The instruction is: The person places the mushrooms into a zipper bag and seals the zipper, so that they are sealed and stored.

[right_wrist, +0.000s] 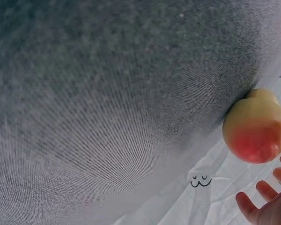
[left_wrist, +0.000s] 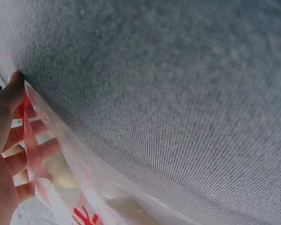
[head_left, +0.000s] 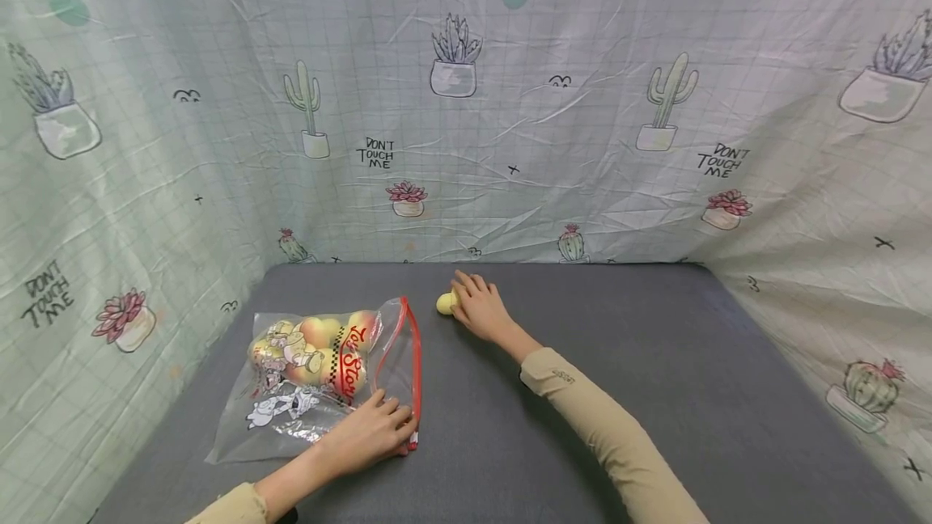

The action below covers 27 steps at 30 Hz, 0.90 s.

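A clear zip bag with a red seal strip and cartoon print lies on the grey table; several yellow-pink toy fruits are inside it. My left hand pinches the bag's open edge at the red strip, thumb on one side and fingers behind the plastic. A loose yellow fruit with a pink blush lies near the back of the table. My right hand is stretched out right beside it. In the right wrist view the fingertips are spread and a little apart from the fruit.
Cactus-print cloth walls enclose the table at the back and on both sides. The fruit lies close to the back wall. Bare grey surface stretches to the right of my right arm.
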Each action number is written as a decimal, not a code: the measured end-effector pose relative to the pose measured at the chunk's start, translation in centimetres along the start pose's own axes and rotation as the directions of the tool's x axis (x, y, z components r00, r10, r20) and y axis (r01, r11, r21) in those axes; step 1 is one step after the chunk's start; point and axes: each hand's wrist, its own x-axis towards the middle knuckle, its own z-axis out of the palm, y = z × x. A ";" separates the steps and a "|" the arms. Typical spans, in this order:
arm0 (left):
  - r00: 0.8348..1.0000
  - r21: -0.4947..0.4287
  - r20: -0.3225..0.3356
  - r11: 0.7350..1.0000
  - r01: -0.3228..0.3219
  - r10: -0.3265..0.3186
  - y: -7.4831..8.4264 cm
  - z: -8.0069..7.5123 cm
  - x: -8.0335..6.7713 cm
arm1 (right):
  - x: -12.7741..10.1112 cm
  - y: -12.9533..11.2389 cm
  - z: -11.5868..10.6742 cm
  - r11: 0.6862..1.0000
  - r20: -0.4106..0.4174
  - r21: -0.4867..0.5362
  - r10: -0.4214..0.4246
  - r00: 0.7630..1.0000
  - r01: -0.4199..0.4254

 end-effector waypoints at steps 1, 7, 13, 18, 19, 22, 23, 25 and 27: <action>1.000 0.002 0.004 1.000 -0.001 0.001 0.0 0.0 0.1 | 0.0 0.0 0.0 1.000 0.004 0.003 0.002 1.000 -0.002; 1.000 0.002 0.026 1.000 0.003 -0.003 0.0 -0.3 0.4 | 0.1 -0.1 0.5 1.000 0.046 -0.024 -0.007 0.999 0.008; 0.999 0.026 0.039 1.000 -0.002 0.001 0.1 -0.4 0.4 | 0.4 -0.6 0.7 0.999 0.079 -0.039 -0.034 0.996 0.037; 0.999 0.040 0.043 0.999 -0.002 0.000 0.2 -0.3 0.5 | 0.8 -0.9 0.6 0.988 0.104 -0.140 -0.055 0.993 0.070; 0.999 0.038 0.039 0.999 0.002 -0.004 0.2 -0.3 0.5 | 0.9 -1.0 0.6 0.984 0.111 -0.164 -0.056 0.992 0.073; 0.999 0.029 0.031 1.000 0.007 -0.008 0.2 -0.2 0.5 | 1.2 -1.3 1.1 0.977 0.157 -0.206 -0.029 0.987 0.061; 1.000 0.029 0.030 1.000 0.006 -0.007 0.2 -0.2 0.5 | 1.2 -1.4 1.4 0.975 0.161 -0.216 -0.020 0.987 0.056; 0.999 0.027 0.032 1.000 0.004 -0.005 0.2 -0.3 0.6 | 1.3 -1.5 1.8 0.975 0.169 -0.219 0.005 0.986 0.033; 1.000 0.025 0.031 1.000 0.005 -0.005 0.2 -0.3 0.6 | 1.4 -1.7 2.0 0.976 0.154 -0.218 0.014 0.988 0.020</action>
